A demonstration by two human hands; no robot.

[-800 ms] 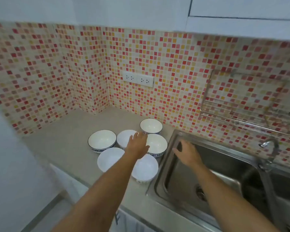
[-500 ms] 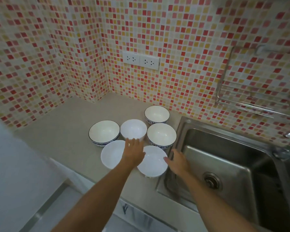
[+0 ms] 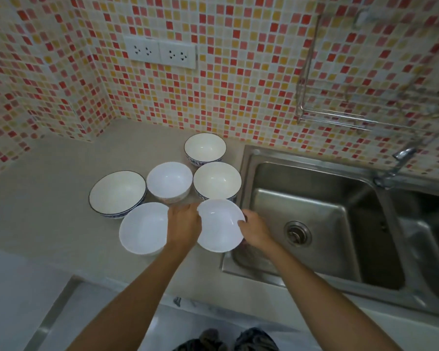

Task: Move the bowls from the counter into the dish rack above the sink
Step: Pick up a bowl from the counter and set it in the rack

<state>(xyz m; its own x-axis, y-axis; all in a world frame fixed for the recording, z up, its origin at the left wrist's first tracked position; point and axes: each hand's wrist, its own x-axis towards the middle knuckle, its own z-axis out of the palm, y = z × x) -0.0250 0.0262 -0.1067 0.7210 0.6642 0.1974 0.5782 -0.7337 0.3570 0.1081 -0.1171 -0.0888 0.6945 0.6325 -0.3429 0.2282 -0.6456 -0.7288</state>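
A plain white bowl (image 3: 219,225) is gripped at opposite rims by the left hand (image 3: 184,225) and right hand (image 3: 255,230), fingers closed on it, at the counter's (image 3: 48,198) sink-side edge, beside five more bowls.

wall tiles (image 3: 238,97): red, orange and cream mosaic
worktop (image 3: 48,173): plain beige
near bowls (image 3: 219,225): plain white
far bowl (image 3: 204,149): white, blue-patterned outside
sink (image 3: 314,224): steel grey

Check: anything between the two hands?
Head view: only the plain white bowl, left hand on its left rim, right hand on its right.
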